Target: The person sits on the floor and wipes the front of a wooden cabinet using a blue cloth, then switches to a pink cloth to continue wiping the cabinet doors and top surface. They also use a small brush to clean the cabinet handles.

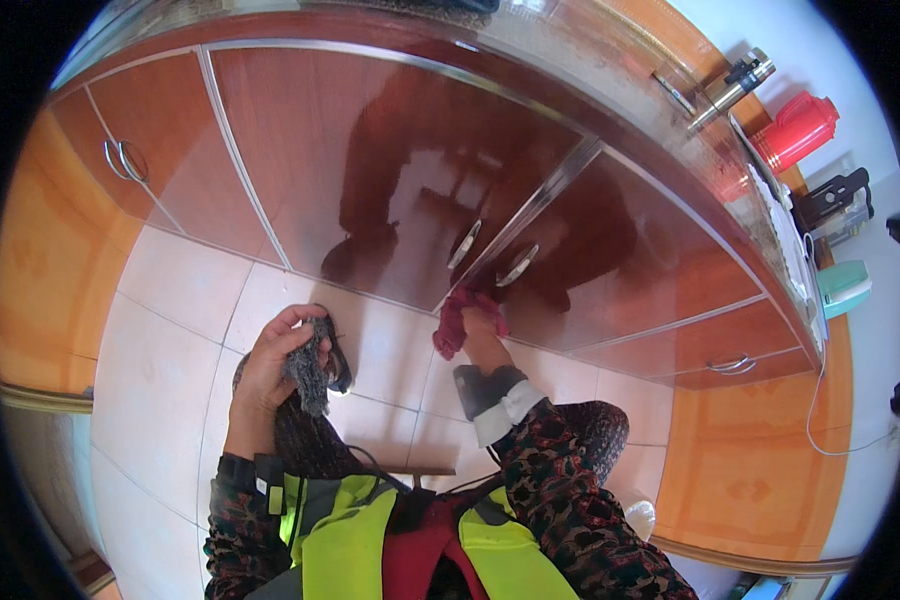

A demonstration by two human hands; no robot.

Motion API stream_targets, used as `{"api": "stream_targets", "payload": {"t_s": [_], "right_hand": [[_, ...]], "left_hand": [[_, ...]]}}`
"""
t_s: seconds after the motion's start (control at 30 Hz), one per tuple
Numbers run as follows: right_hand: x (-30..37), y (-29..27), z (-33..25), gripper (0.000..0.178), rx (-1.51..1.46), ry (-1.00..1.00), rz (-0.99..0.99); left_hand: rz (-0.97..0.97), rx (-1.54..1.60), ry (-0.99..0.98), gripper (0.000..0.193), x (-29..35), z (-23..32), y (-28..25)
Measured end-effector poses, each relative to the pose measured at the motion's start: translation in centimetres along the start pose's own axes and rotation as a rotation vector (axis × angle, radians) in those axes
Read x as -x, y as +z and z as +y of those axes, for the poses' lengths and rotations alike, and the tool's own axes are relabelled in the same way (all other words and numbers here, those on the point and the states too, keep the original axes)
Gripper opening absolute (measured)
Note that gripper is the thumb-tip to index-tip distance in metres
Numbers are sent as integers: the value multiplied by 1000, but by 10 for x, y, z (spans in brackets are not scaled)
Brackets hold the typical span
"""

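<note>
My right hand (pixel 483 335) grips a crumpled dark-red cloth (pixel 454 322) and presses it low on a glossy red-brown cabinet door (pixel 610 270), just below the two curved metal handles (pixel 490 255). My left hand (pixel 275 360) rests on my raised knee and grips the grey patterned fabric (pixel 310 375) there. My forearms wear dark patterned sleeves, with a yellow-green vest below.
A row of glossy cabinet doors (pixel 370 160) runs under a countertop (pixel 610 70). On the counter at right stand a steel flask (pixel 730 85), a red jug (pixel 795 130) and a teal box (pixel 845 285). White floor tiles (pixel 160 340) lie on the left, orange walls on both sides.
</note>
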State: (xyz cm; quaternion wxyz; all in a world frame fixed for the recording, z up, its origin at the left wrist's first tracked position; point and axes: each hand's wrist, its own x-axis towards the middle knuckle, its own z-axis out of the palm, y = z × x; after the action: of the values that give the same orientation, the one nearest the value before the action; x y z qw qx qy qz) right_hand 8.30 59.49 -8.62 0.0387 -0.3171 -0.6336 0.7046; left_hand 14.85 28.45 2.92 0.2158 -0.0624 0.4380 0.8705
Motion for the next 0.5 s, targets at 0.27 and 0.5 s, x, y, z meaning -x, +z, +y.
{"api": "stream_targets", "payload": {"t_s": [0.27,0.5], "right_hand": [[37,-29,-58,48,969,-459,-127],[46,9,-76,16,-258,-606,-2]], "left_hand": [[28,50,57,26,-8,0,1],[9,-2,42,29,-8,-10,0]]}}
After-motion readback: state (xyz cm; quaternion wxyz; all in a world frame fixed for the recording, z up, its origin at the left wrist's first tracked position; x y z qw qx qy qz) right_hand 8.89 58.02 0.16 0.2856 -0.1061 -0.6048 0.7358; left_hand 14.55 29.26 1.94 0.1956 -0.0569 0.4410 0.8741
